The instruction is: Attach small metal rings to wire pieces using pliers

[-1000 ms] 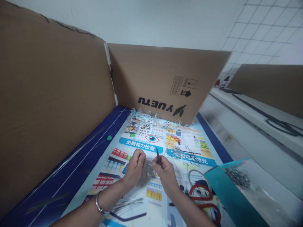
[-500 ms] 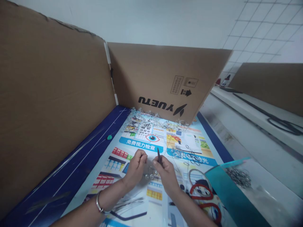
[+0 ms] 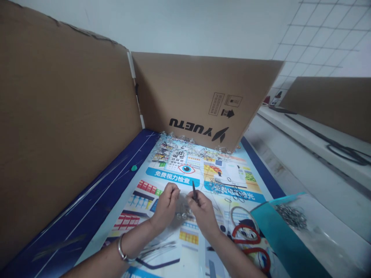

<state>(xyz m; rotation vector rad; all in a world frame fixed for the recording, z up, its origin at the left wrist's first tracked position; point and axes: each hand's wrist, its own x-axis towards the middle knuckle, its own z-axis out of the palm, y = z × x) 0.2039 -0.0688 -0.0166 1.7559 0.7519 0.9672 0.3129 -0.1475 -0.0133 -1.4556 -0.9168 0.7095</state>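
Note:
My left hand (image 3: 165, 205) is closed, its thumb and finger pinched together at the middle of the printed sheet. What sits in that pinch is too small to make out. My right hand (image 3: 204, 211) faces it a short gap away, closed round a dark, slim pointed tool (image 3: 194, 189) whose tip points up and away. Between and just below the hands hang several small clear beads (image 3: 182, 216); which hand holds them is hard to tell. Beyond the right hand lie loops of thin dark wire (image 3: 239, 194) and a small cluster of clear beads (image 3: 216, 186).
Red-handled scissors (image 3: 246, 235) lie by my right forearm, beside a teal-edged clear bag (image 3: 290, 235) of metal pieces (image 3: 291, 217). Thin wires (image 3: 159, 250) lie near my left wrist. Beaded pieces (image 3: 179, 141) line the back, below cardboard panels (image 3: 203, 88).
The clear beads between my hands have shifted very slightly to the left. Both hands and the pointed tool stay nearly in place.

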